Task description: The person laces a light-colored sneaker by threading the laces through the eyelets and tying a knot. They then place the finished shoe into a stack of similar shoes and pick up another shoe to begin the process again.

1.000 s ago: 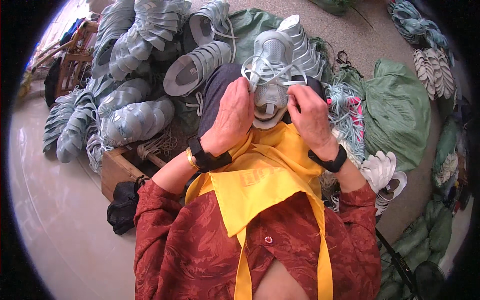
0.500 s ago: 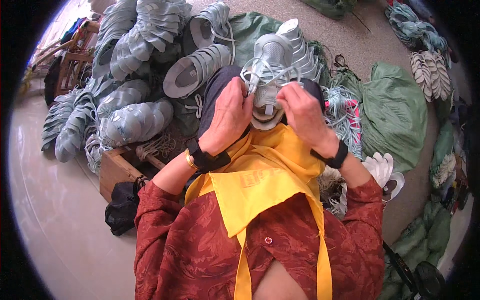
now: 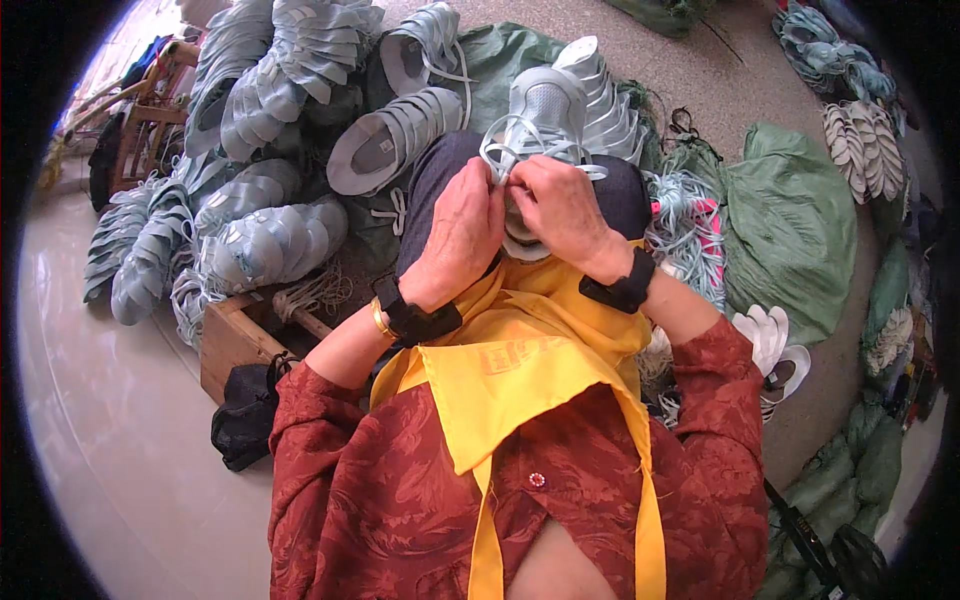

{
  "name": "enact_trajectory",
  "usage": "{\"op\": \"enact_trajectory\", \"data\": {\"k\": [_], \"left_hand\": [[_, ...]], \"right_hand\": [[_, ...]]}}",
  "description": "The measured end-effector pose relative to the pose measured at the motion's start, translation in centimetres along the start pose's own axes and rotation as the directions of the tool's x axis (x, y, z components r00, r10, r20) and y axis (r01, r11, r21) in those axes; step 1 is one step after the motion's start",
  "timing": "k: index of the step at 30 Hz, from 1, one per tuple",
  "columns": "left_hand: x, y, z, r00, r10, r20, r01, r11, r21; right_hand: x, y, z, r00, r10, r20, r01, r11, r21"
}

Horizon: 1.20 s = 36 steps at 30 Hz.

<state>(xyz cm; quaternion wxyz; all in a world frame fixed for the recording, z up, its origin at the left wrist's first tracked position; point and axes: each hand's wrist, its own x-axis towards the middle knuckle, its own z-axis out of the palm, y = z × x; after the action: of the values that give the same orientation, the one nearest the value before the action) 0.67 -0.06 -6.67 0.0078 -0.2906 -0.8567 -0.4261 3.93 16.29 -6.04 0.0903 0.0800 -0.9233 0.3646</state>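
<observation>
A pale grey-blue shoe upper (image 3: 548, 100) lies between my knees, toe pointing away from me, with its loose laces (image 3: 524, 136) looped over the tongue. My left hand (image 3: 466, 222) is closed at the left side of the lacing, thumb and fingers pinched on a lace. Right beside it, my right hand (image 3: 566, 208) pinches at the same spot, its fingertips nearly touching the left ones. The exact bit of lace between the fingers is mostly hidden. Both hands cover the shoe's heel end, which rests against my yellow apron (image 3: 510, 390).
Stacks of nested grey-blue uppers (image 3: 275, 240) pile up on the left, near a wooden box (image 3: 232, 345). Beyond my left knee lie more uppers (image 3: 395, 140). A bundle of light-blue laces (image 3: 690, 235) and a green sack (image 3: 790, 220) are on the right.
My right hand has moved left, from the right side of the shoe across to my left hand. The left hand has hardly moved.
</observation>
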Motion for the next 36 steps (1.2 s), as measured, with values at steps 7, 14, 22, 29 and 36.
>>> {"op": "enact_trajectory", "data": {"k": [7,14,22,29,36], "left_hand": [[-0.1,-0.2,0.0,1.000,0.004,-0.006,-0.004,0.999,-0.042],[0.0,0.1,-0.3,0.999,-0.043,0.025,0.045,0.995,-0.092],[0.9,1.4,-1.0,0.984,-0.145,0.103,0.161,0.972,-0.169],[1.2,-1.6,-0.3,0.965,-0.258,0.047,0.262,0.954,-0.146],[1.4,-1.3,-1.4,0.938,-0.270,0.218,0.345,0.792,-0.504]], "right_hand": [[-2.7,-1.3,-3.2,0.997,0.076,0.034,-0.080,0.988,0.136],[-6.8,-2.2,-6.5,0.955,0.233,0.181,-0.276,0.924,0.266],[-7.7,-3.6,-5.9,0.924,0.258,0.283,-0.360,0.839,0.408],[-7.3,-3.5,-4.5,0.914,0.224,0.338,-0.366,0.814,0.450],[-6.7,0.1,-4.7,0.898,0.427,-0.107,-0.385,0.880,0.280]]}}
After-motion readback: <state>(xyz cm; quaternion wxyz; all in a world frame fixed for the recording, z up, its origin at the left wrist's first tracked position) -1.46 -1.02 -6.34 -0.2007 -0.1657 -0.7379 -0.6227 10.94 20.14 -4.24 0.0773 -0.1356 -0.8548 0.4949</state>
